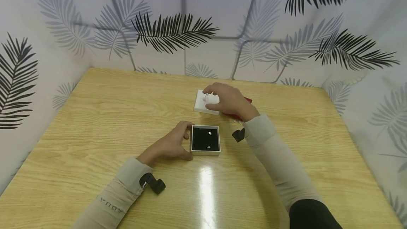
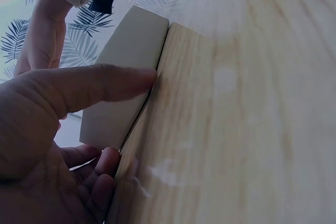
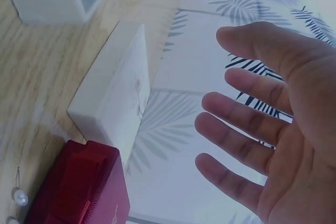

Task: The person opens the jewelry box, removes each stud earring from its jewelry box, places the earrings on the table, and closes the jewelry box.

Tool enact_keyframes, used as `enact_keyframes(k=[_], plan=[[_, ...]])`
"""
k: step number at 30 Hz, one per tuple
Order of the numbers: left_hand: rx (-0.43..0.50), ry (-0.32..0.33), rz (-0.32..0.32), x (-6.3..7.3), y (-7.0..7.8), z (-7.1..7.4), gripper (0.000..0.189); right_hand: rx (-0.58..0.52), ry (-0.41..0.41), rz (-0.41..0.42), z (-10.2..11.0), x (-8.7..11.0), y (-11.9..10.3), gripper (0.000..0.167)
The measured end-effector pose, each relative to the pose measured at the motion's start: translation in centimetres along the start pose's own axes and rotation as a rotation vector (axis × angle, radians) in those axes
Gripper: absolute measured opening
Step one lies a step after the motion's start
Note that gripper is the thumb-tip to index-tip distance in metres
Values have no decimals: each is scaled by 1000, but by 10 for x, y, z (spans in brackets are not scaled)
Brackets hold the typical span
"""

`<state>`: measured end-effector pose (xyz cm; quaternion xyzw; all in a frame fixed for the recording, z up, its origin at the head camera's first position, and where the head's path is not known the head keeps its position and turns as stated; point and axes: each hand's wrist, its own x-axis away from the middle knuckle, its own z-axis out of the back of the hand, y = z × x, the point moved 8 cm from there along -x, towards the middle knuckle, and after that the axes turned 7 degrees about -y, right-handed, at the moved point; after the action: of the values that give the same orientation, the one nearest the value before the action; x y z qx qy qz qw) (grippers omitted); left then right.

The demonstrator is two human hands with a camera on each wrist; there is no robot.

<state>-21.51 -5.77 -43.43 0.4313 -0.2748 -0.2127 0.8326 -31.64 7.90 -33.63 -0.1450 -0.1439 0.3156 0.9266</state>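
My left hand (image 1: 171, 145) holds a small white jewelry box (image 1: 206, 153) by its left side, thumb at the near corner and fingers at the far corner. Inside the box lies a black pad with two silver star earrings, one toward the back (image 1: 210, 133) and one toward the front. In the left wrist view the thumb lies across the box wall (image 2: 118, 51). Over the white box lid (image 1: 200, 106), just behind the box, my right hand (image 1: 229, 99) hovers with thumb and fingers spread. The right wrist view shows nothing between its fingers and a faint printed design on the lid.
Beside the lid, partly under the right hand, stands a red box (image 3: 79, 187) with a ribbon bow. Pearl earrings (image 3: 20, 198) lie on the wooden table (image 1: 127, 105) next to it. A leaf-patterned backdrop (image 1: 165, 52) rises along the table's back edge.
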Motion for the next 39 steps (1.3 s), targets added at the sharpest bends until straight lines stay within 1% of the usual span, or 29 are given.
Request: enact_keyframes(k=[10, 15, 20, 27, 30, 34, 39], plan=[[-5, -1, 0, -1, 1, 1, 99, -32, 10, 22, -14, 20, -10, 37], [5, -3, 7, -1, 0, 1, 98, -42, 2, 29, -23, 28, -12, 34], [7, -3, 4, -1, -1, 0, 97, -66, 14, 51, -29, 35, -13, 29], [6, 0, 16, 0, -1, 0, 98, -101, 8, 65, -37, 43, -16, 11], [6, -1, 18, 0, 0, 0, 98, -102, 13, 56, -39, 46, -15, 7], [1, -4, 14, 1, 1, 0, 98, -95, 14, 59, -43, 49, -15, 5], [9, -6, 13, 0, 3, 1, 98, -58, 11, 65, -50, 52, -14, 4]])
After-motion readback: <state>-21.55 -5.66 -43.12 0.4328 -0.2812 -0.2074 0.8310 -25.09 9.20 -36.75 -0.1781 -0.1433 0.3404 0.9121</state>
